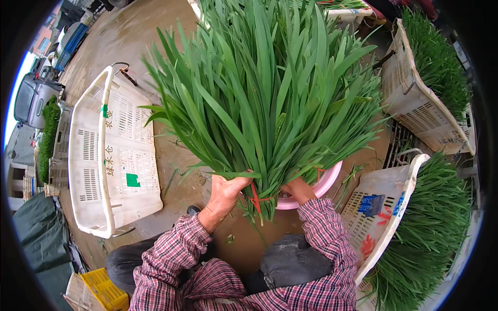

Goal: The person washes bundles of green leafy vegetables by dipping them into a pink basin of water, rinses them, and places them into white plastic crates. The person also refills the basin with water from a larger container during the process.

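A large bundle of long flat green leaves, like garlic chives (pixel 249 97), fans out before me, its tips pointing away. A red tie (pixel 255 198) circles its narrow base. My left hand (pixel 227 192) grips the bundle's left side near the tie, thumb across the leaves. On the right side my right hand (pixel 298 189) is at the bundle's base, its fingers partly hidden by leaves. Behind that hand a pink basin (pixel 330 180) shows, with more tied greens partly visible in it.
An upright white plastic crate (pixel 134 155) stands at left on wet ground. White crates packed with greens (pixel 432 217) line the right side, one with a metal handle. A yellow crate (pixel 107 289) sits at lower left, near a dark green tarp (pixel 42 233). Vehicles stand farther off.
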A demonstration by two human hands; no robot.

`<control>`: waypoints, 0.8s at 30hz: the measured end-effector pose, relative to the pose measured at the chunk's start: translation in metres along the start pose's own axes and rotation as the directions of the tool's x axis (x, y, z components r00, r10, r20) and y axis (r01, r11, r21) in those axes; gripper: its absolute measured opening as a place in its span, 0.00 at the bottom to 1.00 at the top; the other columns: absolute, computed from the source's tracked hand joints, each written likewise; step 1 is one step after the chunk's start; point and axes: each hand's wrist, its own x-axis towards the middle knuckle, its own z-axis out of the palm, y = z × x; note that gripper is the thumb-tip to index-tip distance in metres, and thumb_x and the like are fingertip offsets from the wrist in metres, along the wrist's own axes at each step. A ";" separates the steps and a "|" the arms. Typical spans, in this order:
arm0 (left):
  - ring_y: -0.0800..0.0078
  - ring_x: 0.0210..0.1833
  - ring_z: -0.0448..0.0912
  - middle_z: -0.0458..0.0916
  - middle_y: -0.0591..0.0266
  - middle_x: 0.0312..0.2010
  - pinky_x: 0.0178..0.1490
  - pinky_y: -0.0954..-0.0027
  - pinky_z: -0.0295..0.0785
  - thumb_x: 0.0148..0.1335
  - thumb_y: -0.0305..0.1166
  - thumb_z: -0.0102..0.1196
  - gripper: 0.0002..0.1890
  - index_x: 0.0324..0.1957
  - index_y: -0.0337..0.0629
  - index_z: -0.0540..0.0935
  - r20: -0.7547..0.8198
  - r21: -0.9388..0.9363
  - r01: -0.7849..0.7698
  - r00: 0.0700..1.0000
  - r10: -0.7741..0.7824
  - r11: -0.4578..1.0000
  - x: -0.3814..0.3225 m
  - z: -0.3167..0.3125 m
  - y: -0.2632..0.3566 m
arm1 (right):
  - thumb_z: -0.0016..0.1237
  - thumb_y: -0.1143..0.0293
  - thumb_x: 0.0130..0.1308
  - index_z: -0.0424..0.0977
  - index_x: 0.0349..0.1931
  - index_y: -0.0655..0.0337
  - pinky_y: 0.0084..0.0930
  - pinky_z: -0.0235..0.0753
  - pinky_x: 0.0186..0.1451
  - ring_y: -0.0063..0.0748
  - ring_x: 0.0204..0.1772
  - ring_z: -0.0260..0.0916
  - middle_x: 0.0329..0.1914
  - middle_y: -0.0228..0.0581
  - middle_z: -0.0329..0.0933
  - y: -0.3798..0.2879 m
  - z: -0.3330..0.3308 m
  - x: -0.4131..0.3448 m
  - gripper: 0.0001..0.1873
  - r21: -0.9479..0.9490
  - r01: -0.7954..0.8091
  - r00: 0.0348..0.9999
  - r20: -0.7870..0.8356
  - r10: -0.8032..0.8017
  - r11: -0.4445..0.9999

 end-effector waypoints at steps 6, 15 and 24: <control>0.72 0.34 0.80 0.81 0.64 0.31 0.40 0.66 0.77 0.59 0.25 0.61 0.05 0.37 0.38 0.81 -0.219 -0.475 0.174 0.926 -0.308 0.863 -0.038 0.051 0.018 | 0.54 0.51 0.67 0.82 0.42 0.63 0.45 0.79 0.55 0.55 0.50 0.81 0.43 0.52 0.84 0.016 0.008 -0.023 0.21 0.010 -0.047 0.995 -0.088 0.048 0.999; 0.72 0.41 0.78 0.80 0.66 0.40 0.51 0.65 0.74 0.61 0.22 0.49 0.10 0.44 0.38 0.80 -0.377 -0.655 0.015 0.860 -0.344 0.755 -0.034 -0.026 -0.043 | 0.63 0.49 0.56 0.84 0.38 0.65 0.45 0.81 0.52 0.53 0.47 0.84 0.39 0.52 0.86 -0.027 -0.059 0.015 0.24 -0.400 -0.253 0.963 -0.019 0.268 0.881; 0.74 0.37 0.74 0.76 0.69 0.33 0.49 0.67 0.73 0.58 0.27 0.52 0.03 0.28 0.43 0.76 -0.314 -0.754 0.080 0.828 -0.464 0.652 0.015 -0.032 -0.065 | 0.71 0.57 0.48 0.74 0.43 0.68 0.43 0.82 0.46 0.54 0.43 0.82 0.37 0.54 0.82 -0.002 0.006 0.003 0.29 -0.345 -0.071 0.963 -0.269 -0.026 0.936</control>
